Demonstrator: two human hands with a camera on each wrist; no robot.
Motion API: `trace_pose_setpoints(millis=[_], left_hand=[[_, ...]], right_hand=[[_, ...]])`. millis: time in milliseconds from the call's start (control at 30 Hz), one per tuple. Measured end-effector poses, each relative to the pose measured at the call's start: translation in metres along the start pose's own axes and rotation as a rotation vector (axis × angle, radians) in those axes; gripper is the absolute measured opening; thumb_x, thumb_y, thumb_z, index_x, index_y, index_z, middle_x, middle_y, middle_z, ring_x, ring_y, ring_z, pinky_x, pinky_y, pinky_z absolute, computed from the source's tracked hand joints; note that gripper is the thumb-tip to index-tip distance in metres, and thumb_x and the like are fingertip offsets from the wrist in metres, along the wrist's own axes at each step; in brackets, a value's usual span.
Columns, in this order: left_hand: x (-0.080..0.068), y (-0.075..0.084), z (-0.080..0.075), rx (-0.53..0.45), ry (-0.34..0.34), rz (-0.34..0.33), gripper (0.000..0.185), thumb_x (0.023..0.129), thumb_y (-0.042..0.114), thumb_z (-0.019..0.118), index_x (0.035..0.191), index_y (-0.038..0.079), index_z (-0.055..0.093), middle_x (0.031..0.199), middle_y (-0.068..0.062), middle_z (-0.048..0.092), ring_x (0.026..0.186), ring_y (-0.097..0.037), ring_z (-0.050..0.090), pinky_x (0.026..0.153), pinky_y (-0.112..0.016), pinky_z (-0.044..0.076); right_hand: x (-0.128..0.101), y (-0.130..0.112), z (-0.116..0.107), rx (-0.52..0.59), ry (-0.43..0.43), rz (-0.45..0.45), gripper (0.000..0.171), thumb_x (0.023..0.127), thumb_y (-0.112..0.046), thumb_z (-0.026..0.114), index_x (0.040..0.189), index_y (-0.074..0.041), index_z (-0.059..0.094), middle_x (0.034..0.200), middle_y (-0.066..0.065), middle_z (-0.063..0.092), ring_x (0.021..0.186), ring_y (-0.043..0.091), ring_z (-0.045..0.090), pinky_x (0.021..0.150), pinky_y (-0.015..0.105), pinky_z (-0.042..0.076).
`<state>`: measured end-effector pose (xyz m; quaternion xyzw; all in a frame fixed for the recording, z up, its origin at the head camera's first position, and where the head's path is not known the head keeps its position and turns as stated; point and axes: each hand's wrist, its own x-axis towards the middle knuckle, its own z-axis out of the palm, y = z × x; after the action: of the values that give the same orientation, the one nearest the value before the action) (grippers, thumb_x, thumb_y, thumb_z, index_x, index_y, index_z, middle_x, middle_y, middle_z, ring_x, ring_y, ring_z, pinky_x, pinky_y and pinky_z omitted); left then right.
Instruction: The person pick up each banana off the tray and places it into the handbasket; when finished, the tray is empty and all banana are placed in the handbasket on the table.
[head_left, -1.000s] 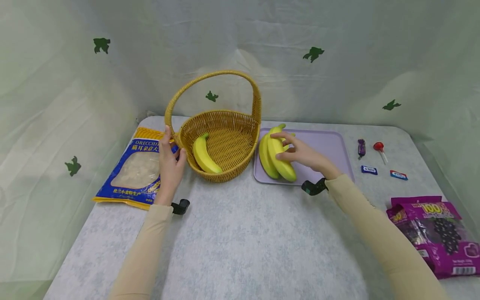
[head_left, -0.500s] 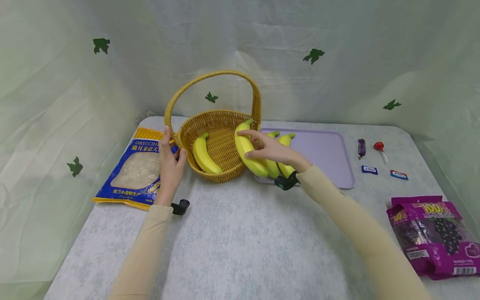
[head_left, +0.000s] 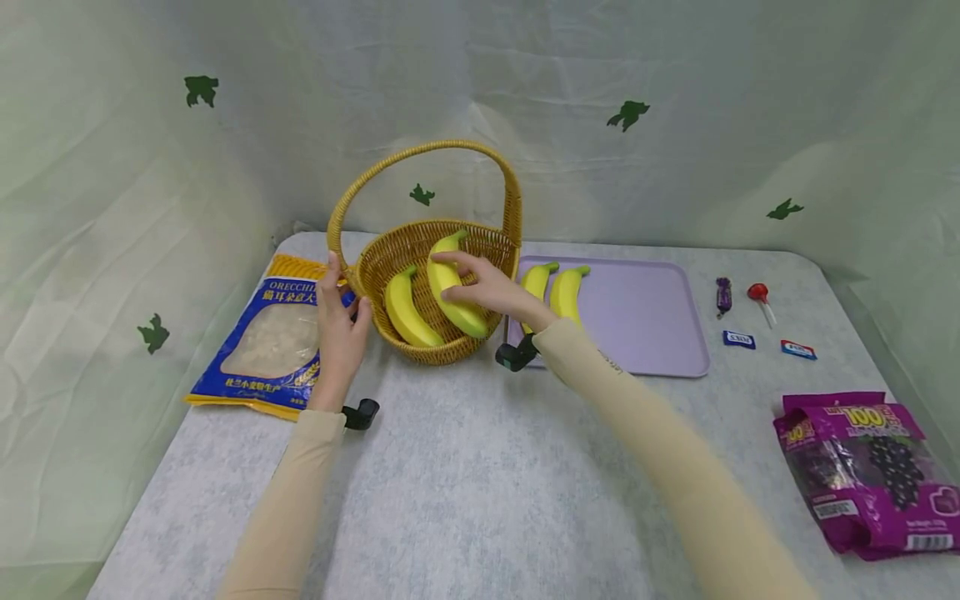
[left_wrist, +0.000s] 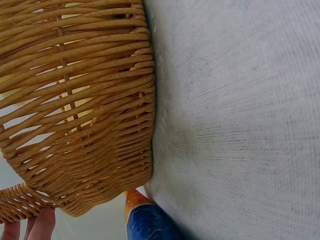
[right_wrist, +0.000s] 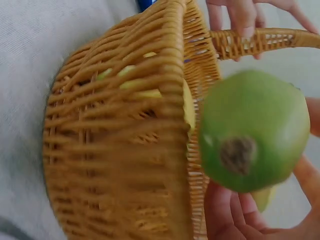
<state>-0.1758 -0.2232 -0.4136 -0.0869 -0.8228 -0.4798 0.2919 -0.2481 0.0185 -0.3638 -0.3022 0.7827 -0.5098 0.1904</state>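
Note:
A wicker basket with a tall arched handle stands at the back of the table. My left hand grips the foot of its handle on the left, and its fingers show at the lower corner of the left wrist view. One banana lies inside the basket. Over the basket's right part, my right hand holds a second banana between thumb and fingers. In the right wrist view, the green-tipped end of that banana appears above the rim.
Two more bananas lie on a lilac tray, partly behind my right wrist. A blue-and-yellow pasta bag is left of the basket. Farther right are wrapped candies, a red lollipop and purple grape-candy bags.
My right hand has lifted one banana off the tray and carried it left, over the basket. My left hand has stayed on the handle.

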Motion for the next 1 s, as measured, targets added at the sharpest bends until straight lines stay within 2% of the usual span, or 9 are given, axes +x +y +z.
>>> trace_pose_setpoints(millis=[167,367,600,700,800,900,1000], left_hand=[[0.000,0.000,-0.001,-0.005,-0.003,-0.004,0.076,0.096,-0.002,0.045,0.153,0.034,0.011,0.140,-0.022,0.028,0.126,-0.036,0.040,0.097,-0.055,0.042],[-0.001,0.000,-0.001,0.002,-0.001,-0.005,0.076,0.096,-0.002,0.045,0.153,0.036,0.012,0.141,-0.021,0.028,0.127,-0.035,0.040,0.097,-0.055,0.042],[0.000,0.001,0.001,0.000,0.005,0.002,0.078,0.096,-0.002,0.046,0.152,0.041,0.013,0.144,-0.020,0.027,0.126,-0.036,0.041,0.096,-0.054,0.043],[0.000,0.000,0.001,0.001,0.011,0.010,0.079,0.096,-0.002,0.047,0.151,0.045,0.014,0.145,-0.020,0.026,0.126,-0.036,0.041,0.096,-0.054,0.043],[0.000,-0.001,0.001,0.000,0.013,0.014,0.079,0.096,-0.002,0.046,0.151,0.044,0.014,0.144,-0.020,0.027,0.126,-0.036,0.041,0.096,-0.055,0.043],[0.000,-0.001,0.001,-0.002,0.014,0.016,0.079,0.096,-0.002,0.046,0.151,0.044,0.014,0.141,-0.021,0.030,0.124,-0.036,0.042,0.095,-0.055,0.044],[0.000,-0.002,0.001,0.002,0.016,0.017,0.079,0.096,-0.002,0.046,0.151,0.043,0.013,0.138,-0.022,0.031,0.123,-0.036,0.043,0.095,-0.055,0.044]], right_hand=[[0.016,0.003,0.014,0.011,0.070,0.043,0.054,0.093,-0.019,0.060,0.144,-0.017,0.045,0.124,0.014,0.052,0.102,0.022,0.052,0.080,0.032,0.046],[0.029,0.007,0.029,0.040,0.125,0.101,0.049,0.094,-0.015,0.059,0.142,-0.017,0.048,0.130,0.015,0.052,0.105,0.022,0.054,0.082,0.031,0.047],[0.037,0.011,0.042,-0.054,0.119,0.182,0.048,0.093,-0.010,0.060,0.139,-0.016,0.052,0.143,0.013,0.044,0.128,0.028,0.042,0.101,0.039,0.039],[0.040,0.011,0.045,-0.067,0.117,0.200,0.048,0.091,-0.005,0.059,0.138,-0.014,0.053,0.145,0.013,0.043,0.131,0.028,0.039,0.103,0.037,0.038],[0.042,0.010,0.048,-0.099,0.111,0.212,0.051,0.088,0.000,0.058,0.137,-0.013,0.054,0.143,0.013,0.045,0.119,0.026,0.046,0.087,0.027,0.041],[0.045,0.009,0.050,-0.146,0.096,0.226,0.054,0.084,0.004,0.057,0.136,-0.013,0.055,0.141,0.014,0.047,0.101,0.025,0.048,0.068,0.023,0.036],[0.048,0.010,0.052,-0.187,0.075,0.257,0.057,0.082,0.006,0.056,0.136,-0.013,0.056,0.139,0.014,0.049,0.093,0.025,0.045,0.058,0.022,0.031]])
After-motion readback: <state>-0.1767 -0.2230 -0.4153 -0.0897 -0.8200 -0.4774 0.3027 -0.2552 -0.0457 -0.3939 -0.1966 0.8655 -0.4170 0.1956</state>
